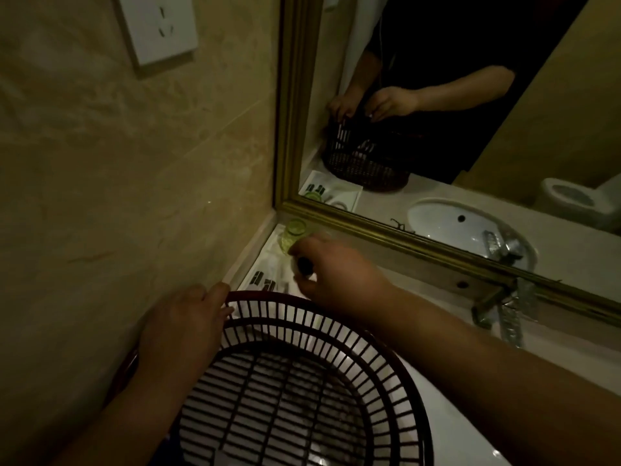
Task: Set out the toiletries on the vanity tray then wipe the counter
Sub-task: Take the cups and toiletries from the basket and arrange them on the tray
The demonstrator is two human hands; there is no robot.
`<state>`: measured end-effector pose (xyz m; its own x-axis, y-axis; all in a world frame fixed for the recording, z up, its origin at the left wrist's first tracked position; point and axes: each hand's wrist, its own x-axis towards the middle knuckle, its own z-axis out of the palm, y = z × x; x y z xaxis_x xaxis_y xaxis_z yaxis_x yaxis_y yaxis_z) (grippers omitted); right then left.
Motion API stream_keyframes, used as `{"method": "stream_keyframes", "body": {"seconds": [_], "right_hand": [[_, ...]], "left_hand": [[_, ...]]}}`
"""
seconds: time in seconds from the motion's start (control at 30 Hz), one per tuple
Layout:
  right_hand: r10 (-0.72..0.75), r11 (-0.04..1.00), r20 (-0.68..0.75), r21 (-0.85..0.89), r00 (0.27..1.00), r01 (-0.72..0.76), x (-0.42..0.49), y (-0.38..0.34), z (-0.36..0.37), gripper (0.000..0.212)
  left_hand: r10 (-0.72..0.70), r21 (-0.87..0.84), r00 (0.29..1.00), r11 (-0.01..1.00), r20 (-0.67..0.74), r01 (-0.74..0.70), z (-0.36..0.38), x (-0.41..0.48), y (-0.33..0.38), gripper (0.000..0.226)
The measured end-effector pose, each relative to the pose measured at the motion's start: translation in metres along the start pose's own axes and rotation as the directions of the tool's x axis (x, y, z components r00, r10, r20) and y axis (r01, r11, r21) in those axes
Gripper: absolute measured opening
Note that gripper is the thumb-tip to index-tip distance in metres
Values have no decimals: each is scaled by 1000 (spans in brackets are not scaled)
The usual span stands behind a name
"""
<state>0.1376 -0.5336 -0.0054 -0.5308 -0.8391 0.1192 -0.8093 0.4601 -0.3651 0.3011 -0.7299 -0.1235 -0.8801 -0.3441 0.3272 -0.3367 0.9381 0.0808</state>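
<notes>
A white vanity tray lies in the counter corner against the wall and the mirror. On it stand a green glass cup at the back and white sachets with dark labels at the front. My right hand hovers over the tray with its fingers closed on a small dark-capped item, blurred. A dark slatted plastic basket sits in front of the tray, and my left hand grips its left rim.
A gold-framed mirror runs along the back of the counter. A chrome faucet stands at the right. The wall to the left carries a white socket. The mirror reflects the sink and a toilet.
</notes>
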Motion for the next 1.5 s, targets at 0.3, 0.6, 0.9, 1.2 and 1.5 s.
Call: {"method": "stream_keyframes", "body": {"seconds": [0.3, 0.6, 0.9, 1.2, 1.5], "right_hand": [[134, 978, 289, -192, 948, -80, 60, 106, 104, 30], [40, 944, 469, -307, 882, 121, 83, 168, 182, 39], [-26, 936, 441, -304, 897, 177, 59, 174, 200, 51], [160, 943, 486, -334, 859, 14, 54, 189, 199, 62], [70, 958, 370, -282, 927, 41, 41, 164, 149, 58]], "left_hand": [[-35, 14, 999, 999, -12, 35, -6, 1, 5, 24], [-70, -9, 998, 998, 1, 70, 3, 4, 6, 33], [-63, -4, 998, 998, -4, 63, 1, 3, 5, 29], [-24, 6, 998, 1000, -60, 24, 4, 3, 3, 22], [-60, 38, 998, 998, 13, 59, 0, 4, 4, 25]]}}
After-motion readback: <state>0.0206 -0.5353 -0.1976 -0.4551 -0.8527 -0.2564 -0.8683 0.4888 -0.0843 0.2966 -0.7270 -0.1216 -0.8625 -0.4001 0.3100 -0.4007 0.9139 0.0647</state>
